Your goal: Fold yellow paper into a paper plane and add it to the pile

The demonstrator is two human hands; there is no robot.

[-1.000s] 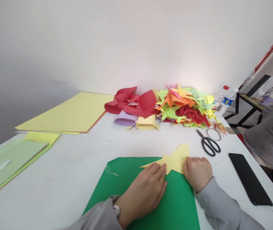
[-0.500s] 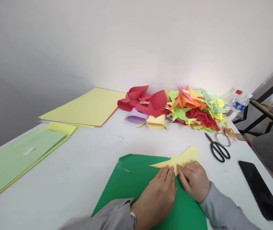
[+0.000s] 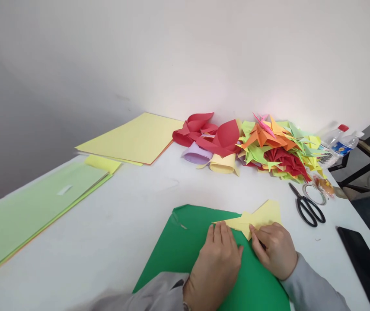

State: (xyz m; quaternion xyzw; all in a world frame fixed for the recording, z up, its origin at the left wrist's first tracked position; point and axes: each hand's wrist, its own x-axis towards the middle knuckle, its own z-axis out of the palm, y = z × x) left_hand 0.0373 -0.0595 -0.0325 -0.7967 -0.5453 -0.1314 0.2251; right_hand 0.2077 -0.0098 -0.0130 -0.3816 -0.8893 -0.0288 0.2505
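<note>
A piece of folded pale yellow paper (image 3: 266, 213) lies on a green sheet (image 3: 178, 242), a long narrow point reaching left and a wider flap rising to the right. My left hand (image 3: 216, 264) rests flat, fingers stretched out, its fingertips touching the lower edge of the narrow point. With bent fingers my right hand (image 3: 274, 249) is closed at the wider part, thumb and index finger on the paper near its middle. The paper's lower right part is hidden behind that hand.
Scissors (image 3: 308, 206), a tape roll (image 3: 314, 194) and a black phone (image 3: 363, 263) lie to the right. Folded paper stars (image 3: 269, 142) and curled red paper (image 3: 224, 137) are piled along the wall. Yellow sheets (image 3: 136, 137) and light green sheets (image 3: 42, 211) lie left.
My left fingertips have slid left along the folded paper toward its narrow point, away from my right hand. The view has turned slightly left, so everything appears shifted right.
</note>
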